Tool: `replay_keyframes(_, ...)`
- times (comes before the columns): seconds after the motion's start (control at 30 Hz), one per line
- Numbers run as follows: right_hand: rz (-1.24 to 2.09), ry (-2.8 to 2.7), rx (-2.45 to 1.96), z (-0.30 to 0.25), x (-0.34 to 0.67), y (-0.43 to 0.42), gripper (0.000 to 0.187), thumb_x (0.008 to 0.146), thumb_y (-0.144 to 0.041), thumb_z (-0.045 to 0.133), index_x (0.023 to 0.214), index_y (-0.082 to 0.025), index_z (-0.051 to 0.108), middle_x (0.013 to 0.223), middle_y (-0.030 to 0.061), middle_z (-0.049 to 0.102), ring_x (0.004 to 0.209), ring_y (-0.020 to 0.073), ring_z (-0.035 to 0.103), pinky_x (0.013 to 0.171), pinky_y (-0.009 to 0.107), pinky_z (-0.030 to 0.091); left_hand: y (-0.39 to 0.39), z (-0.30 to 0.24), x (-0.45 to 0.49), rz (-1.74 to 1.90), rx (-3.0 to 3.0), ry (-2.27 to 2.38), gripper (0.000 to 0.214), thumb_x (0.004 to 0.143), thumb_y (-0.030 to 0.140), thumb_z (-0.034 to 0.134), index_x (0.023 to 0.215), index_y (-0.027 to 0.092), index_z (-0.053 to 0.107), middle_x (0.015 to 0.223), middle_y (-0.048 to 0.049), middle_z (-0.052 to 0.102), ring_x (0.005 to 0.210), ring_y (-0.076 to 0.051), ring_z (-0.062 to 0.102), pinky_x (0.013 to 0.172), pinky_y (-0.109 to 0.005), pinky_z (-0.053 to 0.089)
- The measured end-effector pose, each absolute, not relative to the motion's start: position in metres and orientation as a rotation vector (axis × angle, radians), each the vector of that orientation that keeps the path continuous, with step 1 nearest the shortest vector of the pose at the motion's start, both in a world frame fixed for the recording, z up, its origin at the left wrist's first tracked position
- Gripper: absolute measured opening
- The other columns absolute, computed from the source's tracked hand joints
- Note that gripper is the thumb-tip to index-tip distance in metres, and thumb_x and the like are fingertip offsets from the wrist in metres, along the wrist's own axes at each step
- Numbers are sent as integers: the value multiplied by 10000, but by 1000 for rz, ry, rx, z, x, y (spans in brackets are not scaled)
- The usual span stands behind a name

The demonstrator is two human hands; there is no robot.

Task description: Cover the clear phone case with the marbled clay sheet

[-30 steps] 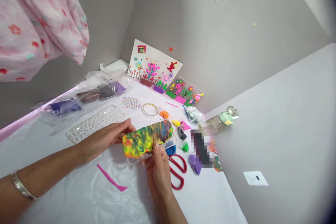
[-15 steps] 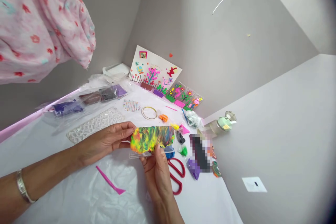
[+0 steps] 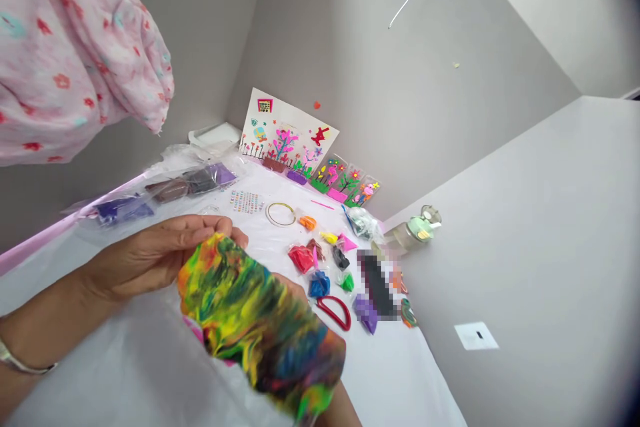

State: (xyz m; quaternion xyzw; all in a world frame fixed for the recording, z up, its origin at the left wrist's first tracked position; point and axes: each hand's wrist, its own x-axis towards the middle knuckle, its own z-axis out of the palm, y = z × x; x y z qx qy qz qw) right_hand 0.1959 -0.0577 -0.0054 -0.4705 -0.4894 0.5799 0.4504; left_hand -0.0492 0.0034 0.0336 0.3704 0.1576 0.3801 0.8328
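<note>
A flat slab of swirled multicoloured clay [image 3: 260, 323] is held up close to the camera, above the white table [image 3: 125, 373]. My left hand [image 3: 150, 257] grips its upper left end with curled fingers. My right hand [image 3: 293, 287] is almost wholly hidden behind the slab; only a knuckle shows at its upper right edge, and my right wrist comes out below it. The slab covers the pink clay tool and part of the red scissors [image 3: 333, 310].
Small bags of coloured clay [image 3: 320, 260] lie beyond the slab. Clay pictures [image 3: 287, 140] lean on the wall, with a gold ring [image 3: 280, 213], a sticker sheet [image 3: 246, 201] and bagged clay blocks [image 3: 165, 190] near them. A small bottle [image 3: 417, 230] lies at the right. Pink floral cloth [image 3: 70, 47] hangs upper left.
Both hands have lifted the clay slab off the table towards the camera, so it looks much larger and now hides the clear tray, the pink tool and most of my right hand.
</note>
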Motion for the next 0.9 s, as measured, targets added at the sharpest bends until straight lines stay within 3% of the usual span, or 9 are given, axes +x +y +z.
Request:
replay_keyframes(0.13,1643,-1034,-1005,2,194,-55,374,904,-553,685,1000,-207,790,950,83,787,807,188,701,765,315,555,-2,33,-37,569,972,309,221,883,407,743,861,188,725,986,-45,710,824,-166,637,733,-236,516)
replay_keyframes(0.2,1729,-1019,-932,7,193,-60,422,892,-589,693,961,-181,779,873,67,752,768,158,657,743,269,520,-4,30,-30,480,1098,357,251,907,438,707,874,189,711,963,-43,686,850,-176,608,762,-249,488)
replay_keyframes(0.33,1708,-1074,-952,13,190,-69,315,805,-479,836,911,-199,739,757,-19,651,667,98,544,661,200,436,-2,24,-22,422,1280,472,293,936,474,651,893,186,686,875,-9,621,823,-166,550,751,-244,448)
replay_keyframes(0.5,1684,-1012,-1000,12,183,-71,259,755,-377,888,852,-194,732,778,-17,683,695,112,583,692,213,466,0,17,-16,541,1393,631,357,942,529,620,835,189,644,791,26,581,738,-139,516,671,-221,423)
replay_keyframes(0.6,1607,-923,-1012,10,181,-71,193,785,-326,865,880,-206,746,807,-10,720,727,125,628,729,227,493,-4,14,-9,704,1377,717,357,956,552,590,934,207,677,861,16,637,801,-158,573,719,-239,459)
replay_keyframes(0.7,1544,-880,-995,10,180,-71,170,804,-317,845,908,-221,752,809,-10,739,735,135,650,753,239,508,-9,12,-3,798,1366,781,325,909,533,674,1031,232,697,972,3,693,908,-190,631,777,-260,491)
replay_keyframes(0.9,1518,-899,-1007,11,179,-70,189,799,-321,836,956,-227,787,863,9,770,805,171,682,803,273,525,-16,14,1,889,1429,848,274,879,475,731,1026,243,739,989,-3,730,904,-190,662,789,-260,509)
